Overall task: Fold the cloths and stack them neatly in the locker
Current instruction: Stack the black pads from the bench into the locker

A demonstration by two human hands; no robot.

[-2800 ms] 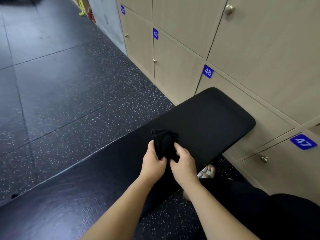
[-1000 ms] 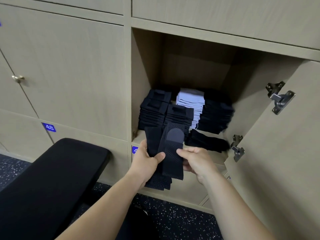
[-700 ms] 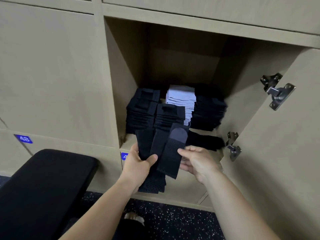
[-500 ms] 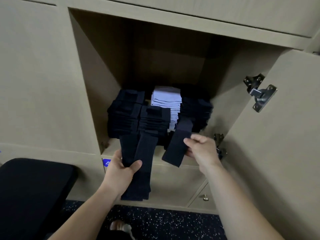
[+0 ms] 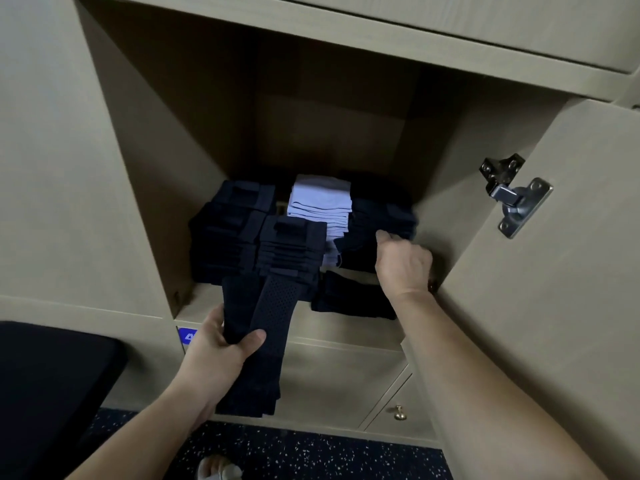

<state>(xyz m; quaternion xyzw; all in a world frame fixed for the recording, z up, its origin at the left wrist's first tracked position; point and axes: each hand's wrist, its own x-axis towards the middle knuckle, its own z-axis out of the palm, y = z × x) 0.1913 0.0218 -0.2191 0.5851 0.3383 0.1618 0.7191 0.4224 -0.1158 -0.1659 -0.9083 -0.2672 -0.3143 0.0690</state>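
The left hand [image 5: 221,344] gripped two dark cloths [image 5: 266,317] hanging just in front of the open locker [image 5: 145,168]. Inside, the right hand [image 5: 403,263] pinched a folded cloth [image 5: 356,245] on the right pile [image 5: 384,216].

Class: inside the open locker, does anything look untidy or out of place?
Yes: a dark cloth lies loose and rumpled at the shelf front, right of the squared stacks, not stacked like the rest.
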